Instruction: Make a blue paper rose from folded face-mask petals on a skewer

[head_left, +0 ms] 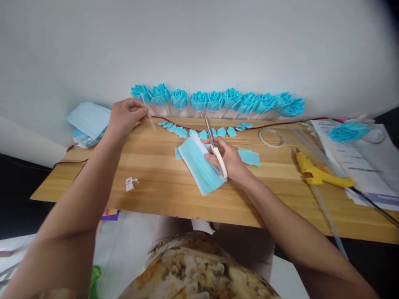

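My right hand (229, 158) is closed around a pair of scissors (214, 146) with cream handles, blades pointing away, and also holds a light blue face mask (199, 164) against the wooden board (156, 187). My left hand (124, 116) is pinched on a thin white strip (147, 113) near the board's far left edge. Small blue cut pieces (202, 132) lie in a row behind the mask. A line of blue flowers (218, 99) made from such pieces leans against the white wall.
A yellow glue gun (321, 174) with clear glue sticks lies at the right, near a tape roll (272, 137) and papers (368, 162) with another blue flower (347, 131). A stack of masks (89, 120) sits at far left. White scraps (131, 183) lie near the front.
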`<action>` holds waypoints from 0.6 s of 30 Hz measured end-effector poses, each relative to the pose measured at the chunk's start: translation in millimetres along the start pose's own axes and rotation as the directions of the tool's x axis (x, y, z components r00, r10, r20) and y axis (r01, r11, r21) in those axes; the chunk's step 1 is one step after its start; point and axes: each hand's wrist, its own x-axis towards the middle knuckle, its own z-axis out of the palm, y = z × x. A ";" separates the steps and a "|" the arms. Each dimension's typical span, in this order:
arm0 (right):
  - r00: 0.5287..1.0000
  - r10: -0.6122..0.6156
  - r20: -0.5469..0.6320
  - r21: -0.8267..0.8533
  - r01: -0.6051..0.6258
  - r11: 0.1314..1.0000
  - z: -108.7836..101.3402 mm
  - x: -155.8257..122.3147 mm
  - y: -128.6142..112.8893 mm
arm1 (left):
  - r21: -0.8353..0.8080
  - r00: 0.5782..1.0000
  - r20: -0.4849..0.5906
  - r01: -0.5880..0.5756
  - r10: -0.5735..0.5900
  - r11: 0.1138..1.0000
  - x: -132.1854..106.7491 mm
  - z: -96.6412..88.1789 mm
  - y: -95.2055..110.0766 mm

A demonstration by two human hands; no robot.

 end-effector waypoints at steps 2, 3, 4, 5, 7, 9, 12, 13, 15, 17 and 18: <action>1.000 0.003 0.003 0.040 -0.003 0.999 0.3 -0.1 -0.3 | 0.451 0.999 0.025 -0.037 0.029 0.892 15.8 -15.9 -16.3; 1.000 0.006 0.004 0.057 -0.006 0.998 0.4 -0.1 -0.6 | 0.629 0.998 0.053 -0.058 0.032 0.775 21.8 -20.6 -26.4; 1.000 0.005 0.006 0.061 -0.005 0.998 0.5 -0.1 -0.8 | 0.745 0.994 0.107 -0.101 0.032 0.660 26.4 -23.1 -37.0; 1.000 0.004 0.006 0.062 -0.005 0.998 0.5 -0.1 -1.0 | 0.815 0.990 0.137 -0.129 0.028 0.565 29.6 -23.6 -47.5; 1.000 0.008 0.009 0.063 -0.009 0.998 0.1 -0.1 -1.6 | 0.855 0.981 0.193 -0.168 0.000 0.491 33.1 -20.4 -65.7; 1.000 0.013 0.012 0.072 -0.014 0.997 -0.3 -0.3 -2.5 | 0.883 0.970 0.237 -0.197 -0.043 0.427 34.8 -14.2 -79.1; 0.999 0.027 0.017 0.108 -0.029 0.994 -0.6 -0.7 -4.4 | 0.919 0.958 0.270 -0.226 -0.100 0.323 38.6 -6.4 -92.1; 0.999 0.036 0.019 0.119 -0.038 0.992 -0.5 -0.8 -5.1 | 0.923 0.956 0.272 -0.228 -0.107 0.309 40.6 -4.9 -95.8; 0.999 0.047 0.018 0.132 -0.049 0.990 -0.4 -1.1 -6.1 | 0.919 0.960 0.264 -0.220 -0.095 0.328 45.0 -3.1 -103.2; 0.999 0.046 0.014 0.129 -0.048 0.991 -0.3 -1.3 -6.8 | 0.899 0.970 0.237 -0.200 -0.049 0.391 48.3 -2.4 -110.4; 0.999 0.043 0.015 0.125 -0.045 0.991 -0.3 -1.5 -6.9 | 0.878 0.976 0.218 -0.189 -0.016 0.439 49.2 -2.2 -113.5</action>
